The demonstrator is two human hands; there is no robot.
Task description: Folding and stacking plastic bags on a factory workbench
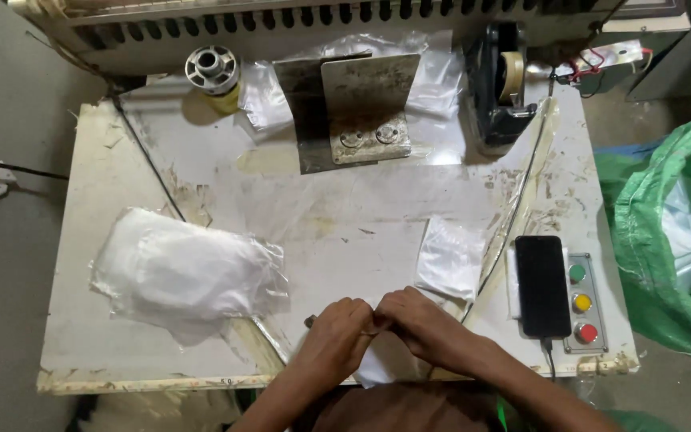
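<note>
Dim overhead light, soft shadows, slight blur

A small white plastic piece (pixel 377 364) sits pinched between the left hand (pixel 336 336) and right hand (pixel 421 324); crumpled, it hangs just below both, over the table's near edge.

A stack of clear plastic bags (pixel 189 274) lies left of centre on the tabletop (pixel 361 216), crumpled, whitish and see-through. A smaller clear flat pouch (pixel 449 258) lies right of centre, just beside a dark phone (pixel 543 286) whose tall rectangular screen is black and blank. More clear plastic bags (pixel 433 76) sit at upper centre, behind a bent metal plate. At the bottom centre, a white folded packet (pixel 377 364) shows between the two hands, its lower edge hanging past the tabletop's rim. A large green woven sack (pixel 665 240) fills the right edge of the frame, open, with pale plastic inside.
</note>
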